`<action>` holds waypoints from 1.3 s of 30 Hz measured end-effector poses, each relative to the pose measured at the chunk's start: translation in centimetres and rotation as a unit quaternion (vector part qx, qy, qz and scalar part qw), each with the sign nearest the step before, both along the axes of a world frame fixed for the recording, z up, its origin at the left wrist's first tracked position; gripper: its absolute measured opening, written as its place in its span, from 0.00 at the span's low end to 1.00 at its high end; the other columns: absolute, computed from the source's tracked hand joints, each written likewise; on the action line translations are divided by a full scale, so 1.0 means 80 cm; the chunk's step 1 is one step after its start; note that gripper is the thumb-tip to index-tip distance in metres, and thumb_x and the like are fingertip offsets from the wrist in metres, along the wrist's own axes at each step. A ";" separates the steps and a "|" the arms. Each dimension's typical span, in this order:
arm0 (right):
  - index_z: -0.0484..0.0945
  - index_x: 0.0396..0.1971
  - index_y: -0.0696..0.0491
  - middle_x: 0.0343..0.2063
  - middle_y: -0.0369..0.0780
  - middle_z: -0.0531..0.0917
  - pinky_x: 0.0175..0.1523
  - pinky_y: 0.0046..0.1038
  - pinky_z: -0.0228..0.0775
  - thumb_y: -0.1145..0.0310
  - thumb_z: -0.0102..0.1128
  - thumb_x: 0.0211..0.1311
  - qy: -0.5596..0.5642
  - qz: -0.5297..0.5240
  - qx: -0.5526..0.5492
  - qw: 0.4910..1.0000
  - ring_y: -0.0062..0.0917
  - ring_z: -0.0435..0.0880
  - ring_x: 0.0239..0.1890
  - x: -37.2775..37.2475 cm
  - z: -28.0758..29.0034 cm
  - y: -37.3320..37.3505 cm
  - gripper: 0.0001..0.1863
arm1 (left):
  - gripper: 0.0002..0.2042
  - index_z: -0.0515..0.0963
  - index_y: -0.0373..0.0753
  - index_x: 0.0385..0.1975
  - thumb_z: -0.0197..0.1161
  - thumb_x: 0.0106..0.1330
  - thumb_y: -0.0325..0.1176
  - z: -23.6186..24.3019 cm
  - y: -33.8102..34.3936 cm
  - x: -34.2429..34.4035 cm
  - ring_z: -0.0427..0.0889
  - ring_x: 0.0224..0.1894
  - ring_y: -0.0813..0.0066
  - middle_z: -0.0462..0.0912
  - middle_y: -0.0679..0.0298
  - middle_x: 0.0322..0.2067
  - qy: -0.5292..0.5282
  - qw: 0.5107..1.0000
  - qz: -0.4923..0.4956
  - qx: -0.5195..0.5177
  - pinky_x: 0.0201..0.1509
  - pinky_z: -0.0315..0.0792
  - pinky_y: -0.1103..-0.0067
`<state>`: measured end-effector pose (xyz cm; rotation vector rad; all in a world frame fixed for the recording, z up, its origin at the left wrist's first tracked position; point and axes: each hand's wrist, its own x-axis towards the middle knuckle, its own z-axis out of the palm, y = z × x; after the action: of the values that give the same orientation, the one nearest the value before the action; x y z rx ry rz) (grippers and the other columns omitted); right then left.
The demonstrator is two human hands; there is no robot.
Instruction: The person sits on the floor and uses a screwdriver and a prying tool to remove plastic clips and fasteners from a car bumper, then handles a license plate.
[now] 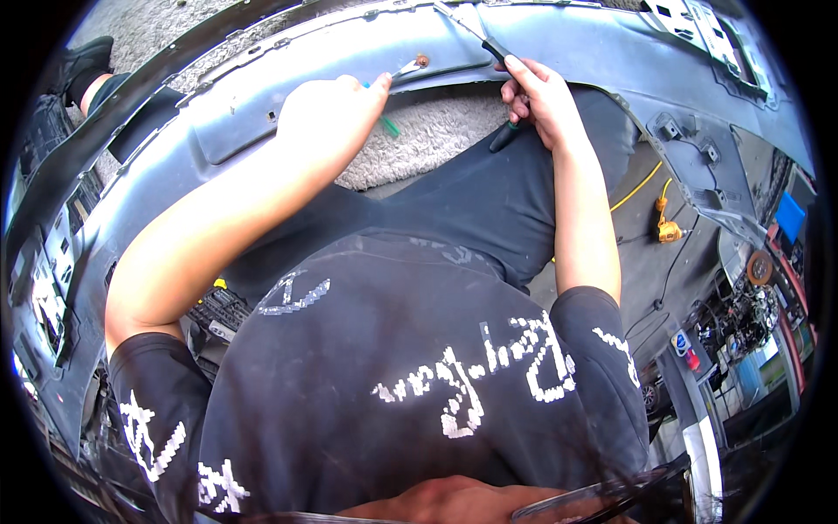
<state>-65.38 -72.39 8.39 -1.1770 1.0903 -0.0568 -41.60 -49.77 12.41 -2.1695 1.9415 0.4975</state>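
A long grey car bumper (314,61) curves across the top of the view, its inner side facing me. My left hand (327,109) is closed on a green-handled screwdriver (390,127) whose metal tip reaches a small brown clip (422,61) on the bumper's lip. My right hand (539,96) grips a dark-handled tool (489,48) that points up to the bumper's edge, just right of the clip. Its lower end sticks out under my palm.
A pale textured mat (428,140) lies under the bumper. My black-trousered legs and black printed shirt fill the middle. A yellow cable and plug (668,229) lie on the floor at right, with workshop clutter (751,323) beyond.
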 end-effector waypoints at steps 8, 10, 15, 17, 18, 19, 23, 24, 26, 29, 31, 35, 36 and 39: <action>0.84 0.50 0.58 0.22 0.33 0.80 0.27 0.20 0.71 0.54 0.64 0.79 0.011 0.002 -0.019 1.000 0.11 0.69 0.17 0.004 0.001 0.005 0.19 | 0.33 0.69 0.64 0.77 0.58 0.73 0.28 -0.045 0.020 0.042 0.90 0.36 0.56 0.84 0.55 0.35 0.050 0.998 -0.019 -0.044 0.43 0.85 0.63; 0.84 0.50 0.58 0.21 0.32 0.79 0.27 0.20 0.71 0.54 0.64 0.79 0.015 0.005 -0.026 1.000 0.11 0.69 0.18 0.005 0.002 0.007 0.20 | 0.33 0.69 0.65 0.77 0.58 0.73 0.27 -0.055 0.020 0.048 0.90 0.35 0.57 0.83 0.55 0.35 0.043 0.997 -0.020 -0.052 0.42 0.85 0.63; 0.84 0.49 0.57 0.19 0.29 0.73 0.27 0.21 0.66 0.55 0.64 0.79 0.008 0.001 -0.032 0.999 0.12 0.66 0.19 0.008 0.002 0.012 0.19 | 0.34 0.67 0.66 0.78 0.57 0.73 0.26 -0.056 0.026 0.043 0.90 0.34 0.57 0.82 0.56 0.35 0.021 0.997 -0.022 -0.065 0.40 0.85 0.63; 0.83 0.48 0.57 0.19 0.29 0.73 0.27 0.21 0.65 0.55 0.64 0.79 0.009 -0.002 -0.027 1.000 0.13 0.66 0.19 0.008 0.003 0.012 0.18 | 0.34 0.66 0.64 0.78 0.56 0.73 0.26 -0.046 0.024 0.039 0.90 0.34 0.58 0.82 0.56 0.36 0.018 0.998 -0.028 -0.058 0.39 0.85 0.64; 0.83 0.48 0.57 0.19 0.29 0.72 0.27 0.21 0.64 0.55 0.64 0.79 0.011 -0.006 -0.021 1.000 0.13 0.66 0.19 0.008 0.003 0.012 0.18 | 0.34 0.66 0.64 0.78 0.56 0.73 0.26 -0.041 0.022 0.037 0.90 0.34 0.58 0.82 0.56 0.36 0.017 0.998 -0.027 -0.059 0.39 0.85 0.64; 0.83 0.48 0.57 0.19 0.29 0.72 0.27 0.21 0.64 0.55 0.64 0.79 0.011 -0.005 -0.023 1.000 0.13 0.66 0.19 0.007 0.003 0.012 0.18 | 0.34 0.66 0.64 0.79 0.56 0.73 0.26 -0.031 0.016 0.033 0.90 0.34 0.58 0.82 0.57 0.36 0.010 0.998 -0.036 -0.045 0.39 0.85 0.65; 0.83 0.48 0.58 0.19 0.29 0.71 0.27 0.21 0.64 0.55 0.64 0.79 0.002 -0.006 -0.025 1.000 0.13 0.66 0.19 0.006 0.004 0.015 0.19 | 0.34 0.64 0.62 0.80 0.56 0.73 0.28 -0.020 0.010 0.035 0.90 0.34 0.59 0.82 0.57 0.39 -0.011 0.999 -0.046 -0.023 0.38 0.86 0.66; 0.83 0.48 0.58 0.19 0.29 0.71 0.26 0.21 0.64 0.55 0.64 0.79 0.003 -0.004 -0.037 0.999 0.13 0.66 0.19 0.006 0.005 0.016 0.19 | 0.34 0.64 0.62 0.80 0.56 0.73 0.28 -0.022 0.015 0.029 0.90 0.34 0.59 0.82 0.57 0.39 -0.010 0.999 -0.046 -0.021 0.38 0.86 0.66; 0.83 0.48 0.58 0.19 0.29 0.71 0.26 0.21 0.64 0.55 0.63 0.79 0.000 -0.004 -0.036 0.999 0.13 0.66 0.19 0.011 0.002 0.016 0.19 | 0.35 0.64 0.63 0.80 0.56 0.73 0.27 -0.032 0.024 0.020 0.90 0.34 0.60 0.82 0.59 0.40 -0.036 0.998 -0.031 -0.031 0.39 0.86 0.66; 0.83 0.48 0.58 0.19 0.29 0.71 0.26 0.21 0.64 0.54 0.64 0.79 -0.004 0.000 -0.033 0.999 0.13 0.66 0.19 0.013 -0.001 0.015 0.19 | 0.35 0.64 0.66 0.79 0.56 0.73 0.27 -0.039 0.023 0.010 0.91 0.36 0.60 0.82 0.59 0.41 -0.019 0.999 0.017 -0.026 0.41 0.86 0.66; 0.83 0.48 0.58 0.19 0.30 0.71 0.26 0.21 0.64 0.53 0.64 0.78 -0.009 0.002 -0.030 1.000 0.13 0.66 0.19 0.015 0.001 0.016 0.20 | 0.36 0.64 0.67 0.79 0.56 0.73 0.27 -0.040 0.023 0.008 0.91 0.37 0.59 0.82 0.58 0.41 -0.012 0.999 0.039 -0.020 0.41 0.86 0.66; 0.83 0.47 0.58 0.19 0.30 0.72 0.26 0.21 0.64 0.52 0.64 0.78 -0.005 0.003 -0.033 0.999 0.13 0.66 0.19 0.011 0.000 0.016 0.20 | 0.36 0.64 0.68 0.79 0.55 0.73 0.26 -0.046 0.024 0.008 0.91 0.38 0.58 0.83 0.56 0.43 0.007 0.998 0.056 -0.025 0.42 0.86 0.65; 0.82 0.49 0.59 0.19 0.30 0.72 0.26 0.21 0.64 0.53 0.65 0.78 -0.003 0.005 -0.037 0.999 0.13 0.66 0.19 0.012 0.000 0.016 0.21 | 0.36 0.65 0.68 0.79 0.55 0.72 0.26 -0.048 0.024 0.008 0.91 0.38 0.58 0.83 0.55 0.44 0.013 0.998 0.061 -0.028 0.42 0.86 0.65; 0.80 0.55 0.60 0.20 0.30 0.72 0.24 0.21 0.61 0.55 0.66 0.77 0.001 -0.008 -0.045 0.999 0.13 0.66 0.19 0.017 -0.001 0.019 0.23 | 0.32 0.67 0.65 0.78 0.58 0.74 0.30 -0.052 0.026 0.006 0.91 0.38 0.59 0.84 0.58 0.40 -0.003 0.997 0.058 -0.055 0.41 0.85 0.66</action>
<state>-64.06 -70.90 8.34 -1.2494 1.1089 -0.1177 -41.09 -47.67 8.23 -2.3586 1.8894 0.4118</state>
